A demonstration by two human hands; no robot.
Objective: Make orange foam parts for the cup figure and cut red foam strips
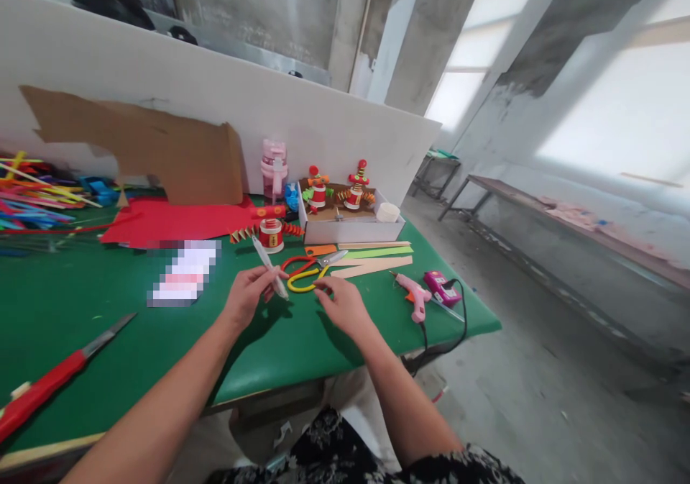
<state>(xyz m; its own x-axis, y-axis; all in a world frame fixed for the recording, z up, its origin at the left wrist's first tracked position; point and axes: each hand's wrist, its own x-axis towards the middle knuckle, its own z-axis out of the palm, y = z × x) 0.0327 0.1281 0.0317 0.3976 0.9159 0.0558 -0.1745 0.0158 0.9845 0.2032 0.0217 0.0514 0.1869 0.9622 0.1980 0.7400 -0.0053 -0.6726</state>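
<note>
Pinched in my left hand (251, 293) is a slim, flat whitish strip (263, 254), tilted with its upper end pointing away from me; I cannot make out its exact kind. My right hand (342, 304) has its thumb and fingertips closed at the yellow handle of the scissors (305, 277), which have one red and one yellow handle. Their blades point right, over pale paper strips (371, 265) and a light green strip (377, 252). Just beyond my left hand stands a red paper figure (271, 236) with folded accordion arms.
A white box (353, 232) at the back holds two similar figures. To the right lie a pink glue gun (414, 295) and a purple corded device (443, 288). A red-handled knife (59, 372) lies left. Red sheets (177, 218), cardboard (177, 153) and a pink bottle (274, 171) are behind.
</note>
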